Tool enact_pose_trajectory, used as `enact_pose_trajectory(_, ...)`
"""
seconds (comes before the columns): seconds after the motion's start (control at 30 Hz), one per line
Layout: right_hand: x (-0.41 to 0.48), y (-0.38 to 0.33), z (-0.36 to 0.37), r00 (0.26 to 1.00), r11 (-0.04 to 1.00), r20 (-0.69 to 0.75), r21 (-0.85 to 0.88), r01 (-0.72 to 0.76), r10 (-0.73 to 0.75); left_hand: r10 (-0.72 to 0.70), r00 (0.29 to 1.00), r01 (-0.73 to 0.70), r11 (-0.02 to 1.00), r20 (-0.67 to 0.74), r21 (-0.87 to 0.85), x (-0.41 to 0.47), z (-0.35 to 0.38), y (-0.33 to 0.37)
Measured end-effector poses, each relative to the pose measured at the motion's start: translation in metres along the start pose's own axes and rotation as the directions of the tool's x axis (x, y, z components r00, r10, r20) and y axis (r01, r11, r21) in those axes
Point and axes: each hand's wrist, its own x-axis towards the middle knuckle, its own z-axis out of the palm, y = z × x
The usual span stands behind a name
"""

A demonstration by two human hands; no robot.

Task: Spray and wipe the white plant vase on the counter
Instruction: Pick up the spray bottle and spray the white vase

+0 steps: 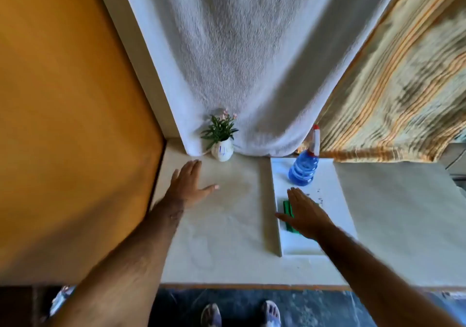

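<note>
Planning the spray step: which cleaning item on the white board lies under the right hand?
The green cloth, flat beneath the right hand; the blue spray bottle stands upright farther back, untouched.

There are two hands: one left hand point(187, 184) and one right hand point(303, 213). There is one white vase point(222, 151) with one little green plant point(220, 128) in it. There is one blue spray bottle point(303, 166). There is one green cloth point(288, 212). There is one white tray point(327, 200). There is one white towel point(239, 61) and one striped cloth point(398, 94). There are two feet point(211, 314) down on the floor.
</note>
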Motion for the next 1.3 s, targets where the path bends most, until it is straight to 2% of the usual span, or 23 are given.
enact_pose_trajectory(0.17,-0.011,0.027,0.059,0.997,0.998,0.054,-0.009,-0.055,0.055,-0.122,0.976,0.116,0.992,0.178,0.042,-0.017,0.062,-0.029)
enact_pose_trajectory(0.23,-0.014,0.033,0.075,0.999,0.998,0.016,-0.033,-0.045,0.046,-0.154,0.966,0.146,0.988,0.208,0.055,-0.022,0.081,-0.035)
enact_pose_trajectory(0.43,-0.018,0.027,0.094,0.997,0.999,-0.061,0.011,-0.053,0.054,-0.074,0.994,0.063,0.989,0.075,0.134,-0.038,0.126,-0.064)
enact_pose_trajectory(0.57,-0.018,0.025,0.088,0.992,0.981,-0.074,0.17,-0.09,0.104,0.001,1.0,0.004,0.982,-0.025,0.187,-0.04,0.142,-0.075)
enact_pose_trajectory(0.63,-0.009,0.026,0.075,0.968,0.934,-0.155,0.329,-0.137,0.197,0.016,1.0,-0.01,0.98,-0.027,0.199,-0.04,0.148,-0.078)
enact_pose_trajectory(0.7,0.012,0.03,0.057,0.894,0.859,-0.303,0.49,-0.151,0.331,0.021,0.999,-0.014,0.978,-0.032,0.209,-0.04,0.153,-0.081)
enact_pose_trajectory(0.77,0.04,0.037,0.035,0.794,0.768,-0.408,0.63,-0.112,0.45,0.015,1.0,-0.009,0.976,-0.027,0.216,-0.039,0.155,-0.082)
enact_pose_trajectory(0.83,0.069,0.046,0.012,0.734,0.686,-0.454,0.727,-0.022,0.505,0.025,0.999,-0.016,0.973,-0.038,0.232,-0.036,0.156,-0.083)
enact_pose_trajectory(0.9,0.094,0.051,-0.01,0.721,0.616,-0.454,0.786,0.048,0.523,0.036,0.998,-0.025,0.969,-0.042,0.248,-0.034,0.158,-0.086)
enact_pose_trajectory(1.13,0.139,0.064,-0.036,0.777,0.595,-0.443,0.796,0.111,0.447,0.034,0.998,-0.019,0.962,-0.048,0.273,-0.036,0.162,-0.087)
enact_pose_trajectory(1.3,0.139,0.052,-0.037,0.715,0.483,-0.432,0.863,0.151,0.549,0.039,0.997,-0.018,0.955,-0.064,0.296,-0.039,0.162,-0.086)
